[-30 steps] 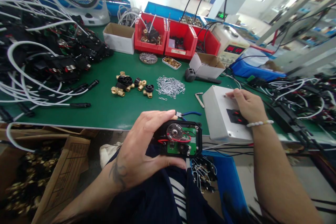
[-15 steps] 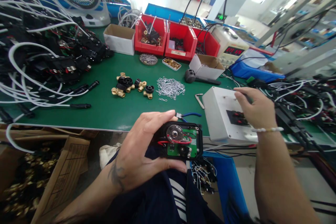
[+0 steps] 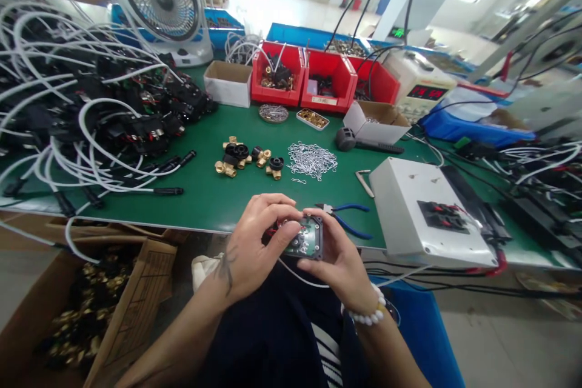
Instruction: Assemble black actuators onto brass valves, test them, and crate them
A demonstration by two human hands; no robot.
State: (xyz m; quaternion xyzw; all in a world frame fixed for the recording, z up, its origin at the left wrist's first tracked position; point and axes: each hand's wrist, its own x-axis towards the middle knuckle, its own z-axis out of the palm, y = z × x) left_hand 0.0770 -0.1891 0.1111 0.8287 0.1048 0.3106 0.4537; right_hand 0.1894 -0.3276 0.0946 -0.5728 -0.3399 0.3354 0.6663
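Note:
A small black case with a green circuit board is held over my lap at the table's front edge. My left hand grips its left side, the thumb lying across the board and hiding part of it. Around the right end, the fingers and thumb of my right hand are closed. A white cable hangs below the case. Just beyond it lie blue-handled pliers. To the right stands a grey box with two toggle switches and a black terminal on its sloped top.
On the green table lie brass fittings, wire clips, a hex key and a black mallet. Red bins and a fan stand behind. Cabled units pile up left; a carton of fittings stands below.
My right hand has left the switches on the grey box and now holds the case's right end. My left thumb has moved onto the circuit board. The view has turned slightly left.

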